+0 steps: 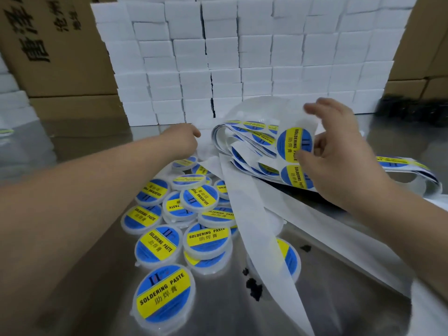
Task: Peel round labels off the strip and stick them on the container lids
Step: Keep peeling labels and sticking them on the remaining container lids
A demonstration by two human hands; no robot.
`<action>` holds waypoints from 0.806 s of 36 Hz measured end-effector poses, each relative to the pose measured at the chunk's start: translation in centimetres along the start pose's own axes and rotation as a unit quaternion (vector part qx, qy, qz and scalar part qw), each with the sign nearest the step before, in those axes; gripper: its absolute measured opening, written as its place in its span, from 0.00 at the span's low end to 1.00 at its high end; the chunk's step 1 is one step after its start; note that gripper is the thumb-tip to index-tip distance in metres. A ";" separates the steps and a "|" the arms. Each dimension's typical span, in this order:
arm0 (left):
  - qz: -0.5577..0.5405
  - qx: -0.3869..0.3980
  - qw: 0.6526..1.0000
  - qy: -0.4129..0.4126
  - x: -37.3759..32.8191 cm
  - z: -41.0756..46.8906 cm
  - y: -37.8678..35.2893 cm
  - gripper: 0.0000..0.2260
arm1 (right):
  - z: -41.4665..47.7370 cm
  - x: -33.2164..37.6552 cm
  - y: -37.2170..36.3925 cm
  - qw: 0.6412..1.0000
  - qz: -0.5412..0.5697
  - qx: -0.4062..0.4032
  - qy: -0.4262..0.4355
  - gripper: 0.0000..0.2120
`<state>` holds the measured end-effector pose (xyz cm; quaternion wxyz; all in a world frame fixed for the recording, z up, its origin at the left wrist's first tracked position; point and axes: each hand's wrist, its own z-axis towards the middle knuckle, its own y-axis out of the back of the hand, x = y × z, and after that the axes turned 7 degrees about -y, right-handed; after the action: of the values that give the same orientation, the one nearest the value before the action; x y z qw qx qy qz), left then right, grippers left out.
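- A labelled container (163,295) lies nearest on the steel table (84,311). Its blue-and-yellow "SOLDERING PASTE" sticker faces up.
- Just beyond it, some dark specks (253,287) sit on the metal beside a trailing band of empty backing paper (261,238). The band runs from the far centre down to the near edge and partly covers another labelled tub.
- A pile of labelled containers (194,214) overlaps left of that band, some flat and some tilted on each other.
- The right hand (339,156) is at mid distance on the right. Thumb and one finger pinch the lower right edge of a round label (294,144), which faces the camera, while the other fingers are spread and raised above it, slightly blurred.
- Directly below that label, the next one sits on the label strip (244,141). The strip lies in loose loops between the two hands and curls off to the right.
- The left hand (184,139) reaches farther out, over white material at the far end of the pile. Its fingers point away and are hidden, so I cannot tell their state.
- A wall of stacked white boxes (242,57) stands behind.
- Cardboard cartons (55,44) flank the boxes on both sides.
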<state>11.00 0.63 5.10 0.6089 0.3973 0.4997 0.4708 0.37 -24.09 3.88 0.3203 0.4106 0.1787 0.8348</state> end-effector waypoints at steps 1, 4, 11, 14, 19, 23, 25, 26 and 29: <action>0.022 0.014 1.000 -0.005 -0.1 0.4 -0.2 0.20 | 0.1 0.0 0.1 1.000 0.001 -0.009 -0.017 0.30; 0.047 0.054 0.997 -0.009 -0.6 1.6 -0.7 0.21 | 0.4 -0.2 0.4 0.998 0.018 -0.008 -0.062 0.33; 0.087 0.118 0.989 -0.016 -1.4 2.1 -1.4 0.26 | 0.7 -0.4 0.3 0.995 0.021 -0.024 -0.095 0.28; 0.093 0.096 0.991 0.000 -1.6 2.2 -1.4 0.17 | 0.7 -0.3 0.4 0.996 0.024 -0.016 -0.089 0.25; 0.028 0.003 0.999 0.023 -1.1 2.5 -1.4 0.12 | 0.3 0.1 0.0 0.996 0.027 0.006 -0.088 0.19; -0.021 -0.072 0.996 0.050 -0.8 2.7 -1.4 0.10 | 0.6 0.0 0.1 0.994 0.040 0.017 -0.103 0.14; -0.055 -0.107 0.991 0.066 -0.5 2.6 -0.9 0.11 | 0.8 -0.1 0.2 0.989 0.056 0.026 -0.134 0.12; -0.087 -0.127 0.985 0.080 -0.6 2.1 -0.5 0.11 | 0.8 -0.1 0.2 0.987 0.061 0.030 -0.147 0.11; -0.159 -0.142 0.971 0.106 -1.7 1.1 0.8 0.06 | 1.0 -0.1 0.4 0.983 0.069 0.027 -0.165 0.06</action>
<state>11.86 -0.81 6.47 0.6699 0.1703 0.5462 0.4731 1.04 -24.39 4.60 0.2754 0.5627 0.1171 0.7706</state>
